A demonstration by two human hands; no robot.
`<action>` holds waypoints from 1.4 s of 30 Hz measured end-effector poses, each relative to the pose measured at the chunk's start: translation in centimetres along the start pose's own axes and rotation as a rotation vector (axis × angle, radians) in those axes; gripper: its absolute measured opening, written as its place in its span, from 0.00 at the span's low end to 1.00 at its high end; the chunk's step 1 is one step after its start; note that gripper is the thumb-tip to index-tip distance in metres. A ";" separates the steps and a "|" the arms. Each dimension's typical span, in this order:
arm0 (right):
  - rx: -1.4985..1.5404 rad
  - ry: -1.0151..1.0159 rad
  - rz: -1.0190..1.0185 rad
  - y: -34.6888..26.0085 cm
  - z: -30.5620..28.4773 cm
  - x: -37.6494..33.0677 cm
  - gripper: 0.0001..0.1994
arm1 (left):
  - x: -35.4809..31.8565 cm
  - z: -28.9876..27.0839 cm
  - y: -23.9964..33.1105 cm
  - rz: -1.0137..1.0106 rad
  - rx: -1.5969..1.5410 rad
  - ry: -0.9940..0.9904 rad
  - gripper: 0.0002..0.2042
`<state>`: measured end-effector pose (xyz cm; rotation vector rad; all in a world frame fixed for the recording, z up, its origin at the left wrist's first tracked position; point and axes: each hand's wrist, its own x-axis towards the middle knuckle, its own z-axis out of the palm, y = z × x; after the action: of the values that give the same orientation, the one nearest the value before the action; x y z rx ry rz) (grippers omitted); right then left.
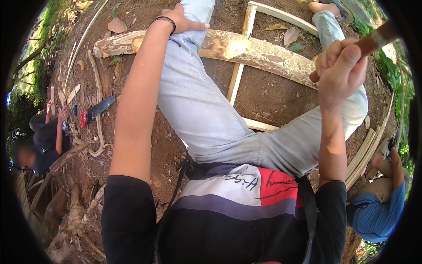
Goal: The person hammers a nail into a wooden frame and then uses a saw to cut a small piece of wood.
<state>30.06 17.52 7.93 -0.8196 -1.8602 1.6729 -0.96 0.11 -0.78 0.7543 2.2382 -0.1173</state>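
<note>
My right hand (343,72) is closed around a brown wooden handle (379,37), raised at the upper right. The handle slants up to the right, and its far end is cut off, so the kind of tool cannot be told. My left hand (179,20) lies on my left knee with its thumb stretched out and nothing in it. Across my legs' line runs a long, pale peeled log (268,55), lying over a frame of narrow wooden battens (236,81). My right fist is above the log's right end.
At left, a person (48,136) sits on the dirt near a red-handled saw (99,110). Another person in a blue top (380,209) crouches at right, beside several wooden strips (362,158). Roots (77,215) and dry leaves (117,25) lie around.
</note>
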 end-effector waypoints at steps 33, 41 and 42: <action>-0.149 0.153 -0.167 -1.3 2.4 -0.9 0.11 | 1.5 1.0 -0.5 -0.033 0.064 0.051 0.64; -0.291 -0.052 0.052 -2.9 1.5 -1.7 0.09 | -0.6 0.4 0.2 -0.069 0.106 0.021 0.56; -0.097 0.070 -0.011 -3.8 1.9 -0.9 0.09 | -0.2 -0.9 1.3 -0.045 0.113 0.036 0.52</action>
<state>28.97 15.34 11.48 -0.8945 -1.9064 1.5374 -0.69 1.37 0.13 0.7719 2.2981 -0.2555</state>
